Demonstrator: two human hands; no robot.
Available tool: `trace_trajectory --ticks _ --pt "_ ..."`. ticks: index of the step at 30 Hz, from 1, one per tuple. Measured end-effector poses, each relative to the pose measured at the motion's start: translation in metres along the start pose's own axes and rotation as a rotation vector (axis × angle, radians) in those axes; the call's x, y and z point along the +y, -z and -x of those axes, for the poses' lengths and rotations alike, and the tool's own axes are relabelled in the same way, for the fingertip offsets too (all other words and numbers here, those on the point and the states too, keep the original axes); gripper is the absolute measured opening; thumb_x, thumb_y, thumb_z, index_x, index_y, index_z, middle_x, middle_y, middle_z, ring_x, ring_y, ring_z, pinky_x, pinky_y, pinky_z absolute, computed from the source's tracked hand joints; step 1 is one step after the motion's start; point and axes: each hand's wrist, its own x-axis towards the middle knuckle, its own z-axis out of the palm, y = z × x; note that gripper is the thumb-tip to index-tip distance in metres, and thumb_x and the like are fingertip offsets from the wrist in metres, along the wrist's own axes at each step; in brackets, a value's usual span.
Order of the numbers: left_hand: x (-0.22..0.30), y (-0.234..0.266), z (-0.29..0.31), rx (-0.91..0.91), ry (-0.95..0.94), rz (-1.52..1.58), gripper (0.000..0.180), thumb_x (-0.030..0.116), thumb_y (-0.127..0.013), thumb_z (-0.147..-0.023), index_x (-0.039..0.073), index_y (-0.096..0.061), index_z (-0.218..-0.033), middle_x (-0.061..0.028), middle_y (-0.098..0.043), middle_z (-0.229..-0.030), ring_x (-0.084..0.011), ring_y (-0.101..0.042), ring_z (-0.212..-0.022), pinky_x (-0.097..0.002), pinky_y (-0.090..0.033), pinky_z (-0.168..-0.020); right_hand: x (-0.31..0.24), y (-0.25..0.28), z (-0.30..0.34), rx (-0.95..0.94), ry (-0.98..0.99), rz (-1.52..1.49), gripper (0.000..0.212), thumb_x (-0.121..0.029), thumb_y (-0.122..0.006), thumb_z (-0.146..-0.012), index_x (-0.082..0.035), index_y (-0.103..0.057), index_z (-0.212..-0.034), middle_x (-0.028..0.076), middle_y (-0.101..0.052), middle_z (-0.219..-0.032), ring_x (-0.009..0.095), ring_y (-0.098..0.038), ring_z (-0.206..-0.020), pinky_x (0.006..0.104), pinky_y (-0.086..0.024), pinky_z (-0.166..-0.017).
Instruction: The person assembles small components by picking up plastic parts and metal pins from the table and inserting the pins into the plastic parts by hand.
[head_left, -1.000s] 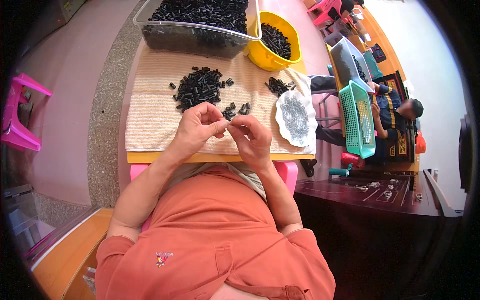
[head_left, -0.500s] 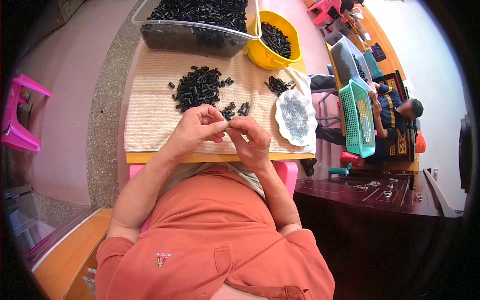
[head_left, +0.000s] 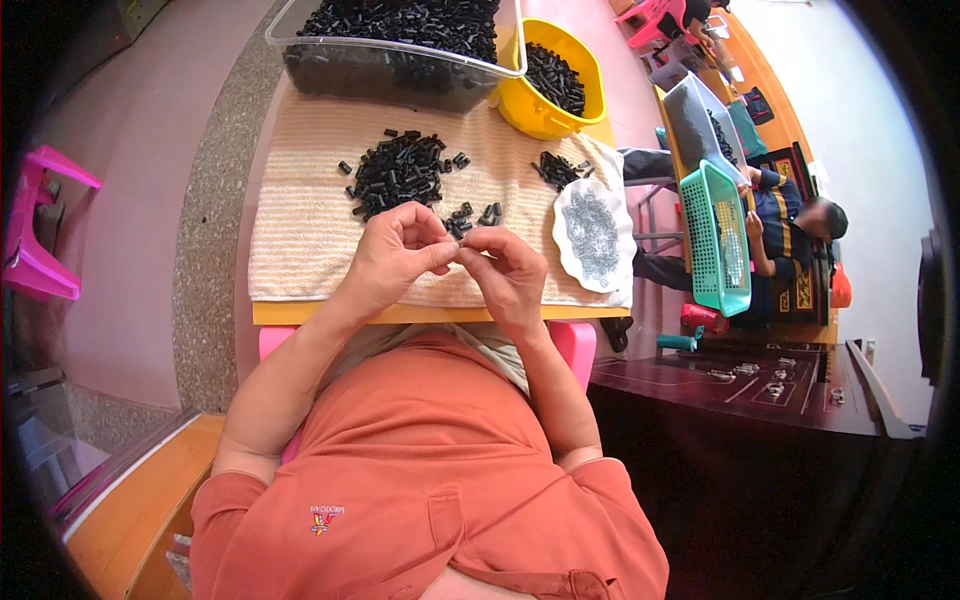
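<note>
- Just beyond the hands, a few black tubes [head_left: 489,215] are lying on the towel [head_left: 305,235].
- Left hand [head_left: 405,258] and right hand [head_left: 500,275] are pinching narrowly, nearly meeting; anything held is too small to tell.
- Farther left, a pile [head_left: 398,178] of tubes is spreading.
- Right, a white dish [head_left: 624,232] is holding clear pieces [head_left: 592,235].

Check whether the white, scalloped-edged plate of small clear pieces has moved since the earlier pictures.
No. The plate sits at the same place on the cream-and-tan striped cloth, by its right edge.
</note>
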Motion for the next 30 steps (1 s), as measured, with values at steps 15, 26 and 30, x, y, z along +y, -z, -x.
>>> trace_trajectory --ticks 15,26,30 --pt "-0.003 -0.01 0.005 0.122 -0.145 -0.285 0.012 0.005 -0.072 -0.088 0.001 -0.061 -0.09 -0.0021 -0.067 -0.082 -0.0068 -0.063 -0.076 -0.0226 -0.052 -0.069 -0.003 -0.002 -0.001 0.083 -0.21 -0.247 0.013 0.011 -0.066 -0.086 0.003 -0.06 -0.094 0.011 -0.064 -0.099 0.015 -0.064 -0.09 0.0304 -0.058 -0.082" --pt "-0.001 -0.015 0.008 0.165 -0.211 -0.435 0.012 0.007 -0.071 -0.09 0.001 -0.063 -0.096 -0.005 -0.07 -0.083 -0.0083 -0.065 -0.076 -0.0248 -0.054 -0.069 0.006 -0.003 -0.004 0.098 -0.116 -0.287 0.017 0.014 -0.064 -0.082 0.001 -0.059 -0.09 0.008 -0.063 -0.099 0.013 -0.06 -0.09 0.0257 -0.051 -0.08" --pt "-0.003 -0.015 0.008 0.166 -0.215 -0.408 0.011 0.007 -0.071 -0.09 0.001 -0.064 -0.096 -0.0048 -0.07 -0.083 -0.008 -0.065 -0.076 -0.0244 -0.054 -0.068 0.004 -0.005 -0.003 0.11 -0.088 -0.256 0.017 0.015 -0.064 -0.082 0.001 -0.061 -0.092 0.008 -0.063 -0.099 0.012 -0.06 -0.092 0.0258 -0.051 -0.082"
